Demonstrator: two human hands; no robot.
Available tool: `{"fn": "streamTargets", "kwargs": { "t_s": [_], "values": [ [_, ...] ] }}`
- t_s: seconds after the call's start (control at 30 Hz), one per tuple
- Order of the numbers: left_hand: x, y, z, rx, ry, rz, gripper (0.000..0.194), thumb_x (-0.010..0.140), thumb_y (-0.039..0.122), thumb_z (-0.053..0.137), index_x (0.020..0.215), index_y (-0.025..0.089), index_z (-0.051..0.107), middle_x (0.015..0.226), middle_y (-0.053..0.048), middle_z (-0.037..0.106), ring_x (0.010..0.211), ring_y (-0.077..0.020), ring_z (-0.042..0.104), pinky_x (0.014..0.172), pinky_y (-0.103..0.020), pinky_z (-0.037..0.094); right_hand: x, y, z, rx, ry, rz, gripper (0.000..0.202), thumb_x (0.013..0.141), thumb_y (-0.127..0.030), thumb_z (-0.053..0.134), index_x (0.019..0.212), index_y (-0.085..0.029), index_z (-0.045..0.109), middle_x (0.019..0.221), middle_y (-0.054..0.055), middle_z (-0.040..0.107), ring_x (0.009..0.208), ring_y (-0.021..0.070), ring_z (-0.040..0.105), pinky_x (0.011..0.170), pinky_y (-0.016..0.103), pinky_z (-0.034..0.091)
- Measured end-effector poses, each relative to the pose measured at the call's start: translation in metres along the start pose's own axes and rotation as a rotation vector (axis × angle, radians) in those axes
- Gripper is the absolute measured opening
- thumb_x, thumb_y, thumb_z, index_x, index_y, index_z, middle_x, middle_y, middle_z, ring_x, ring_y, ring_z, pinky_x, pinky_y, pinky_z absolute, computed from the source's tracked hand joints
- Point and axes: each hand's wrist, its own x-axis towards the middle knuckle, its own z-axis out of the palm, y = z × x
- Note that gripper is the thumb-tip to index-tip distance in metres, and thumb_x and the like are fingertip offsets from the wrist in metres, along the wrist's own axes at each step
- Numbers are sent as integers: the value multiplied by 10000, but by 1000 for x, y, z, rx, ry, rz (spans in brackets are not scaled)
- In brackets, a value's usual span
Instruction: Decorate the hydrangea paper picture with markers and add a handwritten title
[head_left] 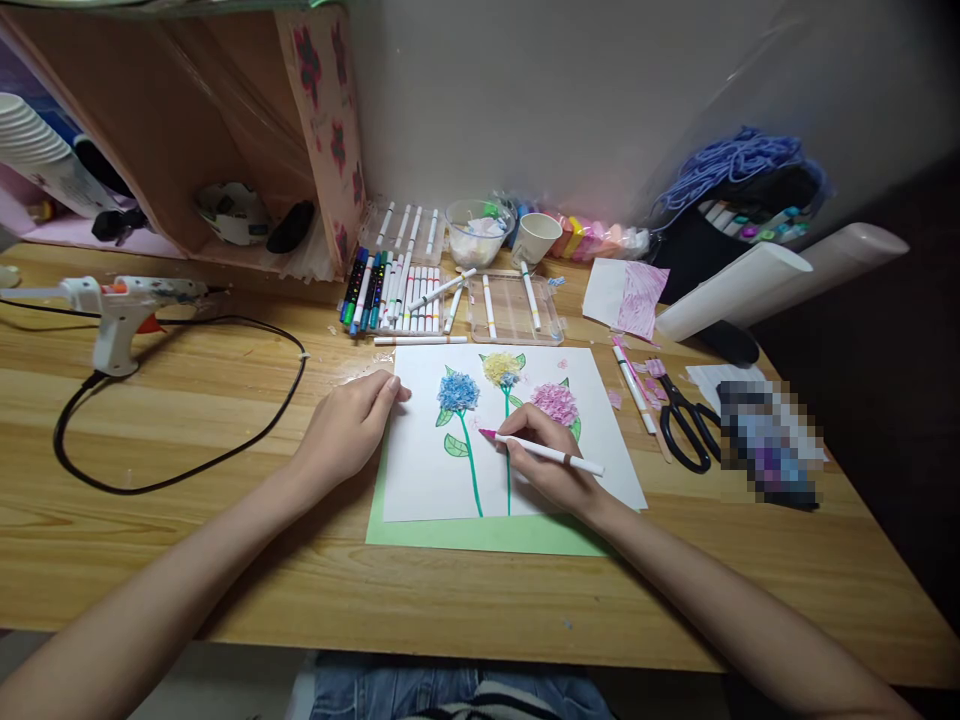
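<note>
The right hand (544, 455) pinches a marker (551, 452) over the white sheet (487, 490). The left hand (352, 425), fingers together, touches the sheet's left edge.

Setting observed: a craft work area, type of building undetermined. Evidence: light wooden desk (247, 550) bearing a white hot glue gun (116, 320), black-handled scissors (686, 425) and white-barrelled markers (424, 300).

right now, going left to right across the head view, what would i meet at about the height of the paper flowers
White glue gun → left hand → blue shredded-paper flower → yellow shredded-paper flower → pink shredded-paper flower → black-handled scissors
</note>
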Motion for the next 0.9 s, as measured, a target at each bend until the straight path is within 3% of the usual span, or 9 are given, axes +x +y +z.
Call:
{"fn": "streamTargets", "kwargs": {
  "t_s": [0.9],
  "values": [
    [1,3,-2,12,-4,-4,423,946,440,255,857,223,606,950,-18,688,893,-219,605,833,-326,424,-1,-3,-1,-21,-11,-9,32,780,-177,523,765,-202,537,714,8,608,669,160,573,595,276,423]
  ]
}}
